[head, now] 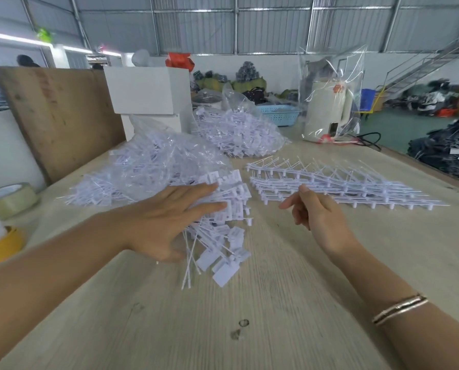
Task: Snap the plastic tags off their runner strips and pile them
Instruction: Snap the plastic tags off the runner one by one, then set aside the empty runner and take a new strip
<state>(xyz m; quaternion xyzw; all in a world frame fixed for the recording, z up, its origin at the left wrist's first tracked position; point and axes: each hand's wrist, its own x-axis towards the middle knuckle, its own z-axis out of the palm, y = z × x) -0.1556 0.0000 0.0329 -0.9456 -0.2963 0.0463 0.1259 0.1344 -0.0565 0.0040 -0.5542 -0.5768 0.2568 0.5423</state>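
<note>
While the flat, spread left hand presses the loose white plastic tag pile, the empty, loosely curled right hand seems bound for the white runner strips at two o'clock, needing a pinch grip.

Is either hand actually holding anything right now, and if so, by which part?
Nothing is gripped. The left hand rests flat, fingers straight, on the pile of loose tags; the right hand hovers empty near the runner strips.
</note>
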